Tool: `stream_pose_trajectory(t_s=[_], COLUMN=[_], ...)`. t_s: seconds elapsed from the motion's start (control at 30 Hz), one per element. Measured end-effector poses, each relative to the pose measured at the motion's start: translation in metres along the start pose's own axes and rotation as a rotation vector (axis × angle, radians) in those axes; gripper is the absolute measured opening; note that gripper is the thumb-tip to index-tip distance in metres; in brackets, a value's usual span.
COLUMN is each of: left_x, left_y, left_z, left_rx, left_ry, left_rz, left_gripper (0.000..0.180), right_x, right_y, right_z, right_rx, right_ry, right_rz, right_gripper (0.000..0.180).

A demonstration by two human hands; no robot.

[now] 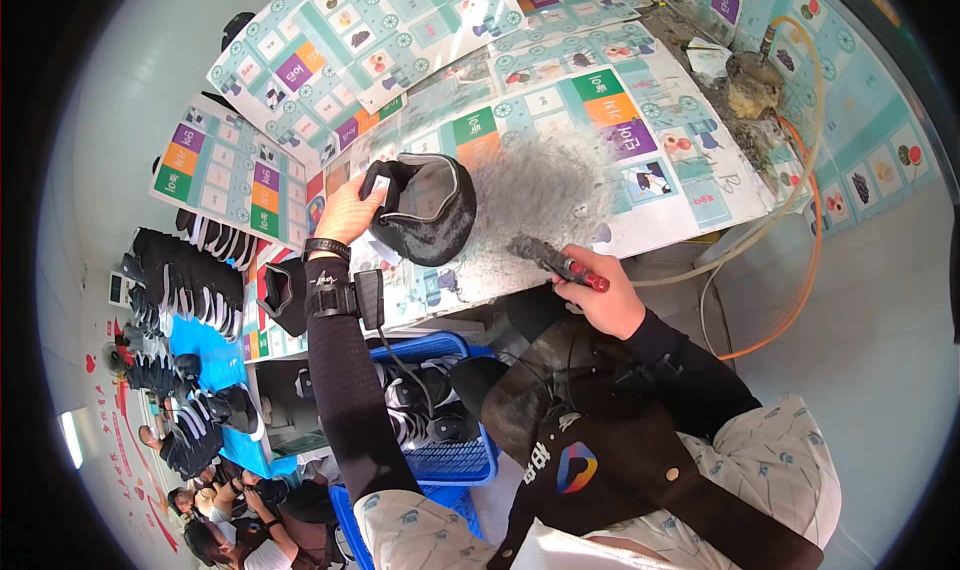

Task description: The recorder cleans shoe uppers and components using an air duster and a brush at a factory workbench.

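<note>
Workbench (560,185), centre frame: covered with colourful printed sheets (360,30); grey smear mid-surface; black shoe upper (425,210) resting on it, glue-crusted pot (752,82) upper right.

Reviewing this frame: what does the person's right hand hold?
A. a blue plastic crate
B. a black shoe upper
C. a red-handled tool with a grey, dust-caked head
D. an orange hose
C: the right hand grips the red-handled tool with a grey, dust-caked head over the dusty table, while the left hand steadies the black shoe upper.
</note>
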State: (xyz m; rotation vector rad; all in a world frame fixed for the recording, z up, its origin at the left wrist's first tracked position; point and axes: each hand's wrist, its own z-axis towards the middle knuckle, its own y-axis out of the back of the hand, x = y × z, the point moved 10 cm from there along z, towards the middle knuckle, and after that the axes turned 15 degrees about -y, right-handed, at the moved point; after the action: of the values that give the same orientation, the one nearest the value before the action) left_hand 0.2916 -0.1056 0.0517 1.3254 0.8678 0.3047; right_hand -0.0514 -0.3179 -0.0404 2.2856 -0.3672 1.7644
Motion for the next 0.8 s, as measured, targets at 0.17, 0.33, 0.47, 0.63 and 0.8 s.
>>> stream_pose_trajectory(t_s=[0.17, 0.33, 0.47, 0.63, 0.8], left_x=[-0.004, -0.017, -0.049, -0.033, -0.030], left_y=[0.015, 0.066, 0.043, 0.015, 0.009], left_z=[-0.006, -0.007, 0.007, 0.007, 0.016], left_rx=[-0.041, -0.097, 0.000, 0.039, 0.077], left_ry=[-0.096, -0.124, -0.265, -0.184, -0.168], left_rz=[0.177, 0.050, 0.101, 0.125, 0.143], left_gripper=[0.048, 0.037, 0.033, 0.039, 0.043], right_x=[0.002, 0.021, 0.035, 0.050, 0.043], right_y=[-0.026, 0.024, 0.018, -0.021, -0.019], right_z=[-0.002, -0.007, -0.013, -0.035, -0.030], right_rx=[0.100, -0.057, 0.004, 0.074, 0.072], right_ry=[0.093, 0.088, 0.152, 0.334, 0.320], right_rz=[-0.145, 0.127, -0.018, -0.245, -0.210], right_gripper=[0.026, 0.038, 0.026, 0.024, 0.023])
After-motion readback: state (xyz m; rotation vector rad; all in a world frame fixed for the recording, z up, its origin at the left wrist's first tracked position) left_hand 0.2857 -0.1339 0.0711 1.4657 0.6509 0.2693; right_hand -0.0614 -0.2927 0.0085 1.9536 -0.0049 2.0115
